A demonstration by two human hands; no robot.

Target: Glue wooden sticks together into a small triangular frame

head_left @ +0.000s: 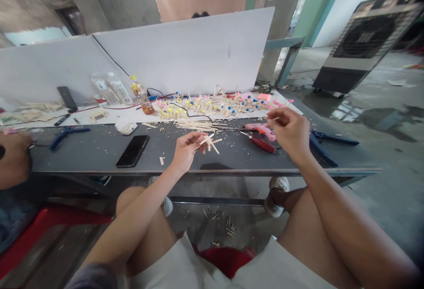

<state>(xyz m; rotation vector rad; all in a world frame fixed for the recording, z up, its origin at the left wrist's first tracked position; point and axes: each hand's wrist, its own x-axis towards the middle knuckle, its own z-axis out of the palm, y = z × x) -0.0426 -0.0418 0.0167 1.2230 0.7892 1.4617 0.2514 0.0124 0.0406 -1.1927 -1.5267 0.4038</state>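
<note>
My left hand is closed in a pinch on a small assembly of crossed wooden sticks, held just above the front of the grey table. To the right, my right hand is raised with its fingers curled together; whatever is between the fingertips, if anything, is too small to make out. Just left of that hand lies a pink glue gun. Red-handled pliers rest in front of the glue gun. Loose wooden sticks are spread behind my left hand.
Many small stick pieces with coloured tips crowd the table's back. A black phone lies left, near a bottle of amber liquid. Blue-handled tools lie at the right. At far left shows another person's arm. A white panel stands behind.
</note>
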